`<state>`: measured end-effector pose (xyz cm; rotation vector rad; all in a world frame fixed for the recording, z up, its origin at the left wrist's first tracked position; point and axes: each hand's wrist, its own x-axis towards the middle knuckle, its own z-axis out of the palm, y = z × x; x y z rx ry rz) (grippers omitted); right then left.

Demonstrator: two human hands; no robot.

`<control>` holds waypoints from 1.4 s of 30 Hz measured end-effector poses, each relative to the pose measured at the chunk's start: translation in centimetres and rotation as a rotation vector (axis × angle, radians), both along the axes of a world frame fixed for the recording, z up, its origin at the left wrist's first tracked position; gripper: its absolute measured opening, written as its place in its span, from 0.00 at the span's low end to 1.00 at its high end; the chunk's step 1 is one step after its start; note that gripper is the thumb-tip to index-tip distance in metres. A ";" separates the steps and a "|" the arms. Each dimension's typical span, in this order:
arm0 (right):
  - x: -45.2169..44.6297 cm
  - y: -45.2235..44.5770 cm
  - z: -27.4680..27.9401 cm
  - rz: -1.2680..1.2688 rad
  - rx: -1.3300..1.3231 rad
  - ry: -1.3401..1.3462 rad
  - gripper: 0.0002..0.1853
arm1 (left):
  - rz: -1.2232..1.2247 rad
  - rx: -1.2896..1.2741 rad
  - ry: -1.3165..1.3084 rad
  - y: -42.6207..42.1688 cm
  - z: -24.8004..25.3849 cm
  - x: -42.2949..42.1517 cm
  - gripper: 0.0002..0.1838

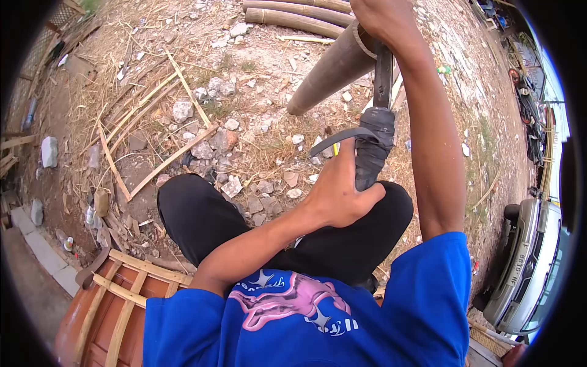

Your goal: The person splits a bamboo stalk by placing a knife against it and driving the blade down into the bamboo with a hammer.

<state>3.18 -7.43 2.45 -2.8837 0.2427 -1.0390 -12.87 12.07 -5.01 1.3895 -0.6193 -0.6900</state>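
My left hand [345,194] is wrapped round the black taped handle [374,144] of a long tool, just above my knees. From the handle a dark metal blade [383,76] runs up toward the top of the view. My right hand [380,13] is at the top edge, by the blade's far part and the open end of a thick bamboo pole [330,68]; its fingers are cut off by the frame. A loose black strap [342,137] sticks out from the handle to the left. The pole slants down to the left over the stony ground.
More bamboo poles [296,19] lie at the top. A thin wooden frame [164,165] rests on the rubble at the left. Slatted wood [125,292] stands at the lower left. A parked car [531,260] is at the right, with white rocks [183,111] scattered about.
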 end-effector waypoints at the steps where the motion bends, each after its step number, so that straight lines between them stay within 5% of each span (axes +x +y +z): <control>1: 0.3 0.2 0.2 0.026 -0.035 -0.032 0.41 | -0.002 0.023 0.024 -0.2 0.3 0.1 0.38; 8: -5.5 3.5 10.2 0.585 0.150 -0.044 0.40 | -0.103 0.038 -0.023 2.3 0.7 2.3 0.43; 11: -4.7 2.2 5.6 0.595 -0.208 0.061 0.26 | -0.120 -0.011 -0.008 3.7 -0.2 4.0 0.45; 13: -4.0 0.1 1.4 0.451 -0.388 0.361 0.28 | -0.200 0.009 0.099 4.7 0.8 5.6 0.45; 14: -4.4 1.7 2.6 0.396 -0.199 0.457 0.30 | -0.229 0.017 0.142 5.1 1.5 6.3 0.44; 17: -4.2 2.6 3.6 0.464 -0.262 0.334 0.31 | -0.301 0.097 0.230 6.2 2.5 7.9 0.43; 20: -4.0 3.3 10.5 0.510 -0.239 0.121 0.37 | -0.281 0.076 0.221 6.3 2.1 8.2 0.42; 22: -3.7 4.7 13.3 0.793 -0.187 0.000 0.43 | -0.296 0.093 0.253 6.1 2.1 8.5 0.42; 25: -1.8 3.1 5.4 0.522 -0.006 0.425 0.37 | -0.351 0.145 0.271 6.0 2.4 8.6 0.44; 26: -3.0 3.3 0.7 0.350 -0.451 0.529 0.35 | -0.339 0.102 0.237 5.8 1.8 8.2 0.45; 27: -2.9 3.7 0.8 0.244 -0.391 0.613 0.34 | -0.316 0.086 0.232 5.6 1.6 8.0 0.46; 32: -3.0 2.9 3.4 0.577 -0.375 0.355 0.31 | -0.300 0.056 0.274 4.9 2.5 8.1 0.47; 37: -5.6 4.5 12.4 0.958 0.059 0.154 0.48 | -0.269 0.093 0.225 5.6 1.9 7.9 0.43; 40: -1.1 2.0 2.4 0.396 -0.232 0.615 0.42 | -0.243 0.060 0.279 5.0 2.0 7.5 0.41; 41: -2.9 3.6 5.1 0.421 -0.058 0.698 0.37 | -0.256 0.048 0.291 4.9 2.1 7.5 0.40; 42: -1.5 2.4 3.6 0.429 -0.158 0.556 0.36 | -0.251 0.046 0.309 5.0 2.1 7.7 0.40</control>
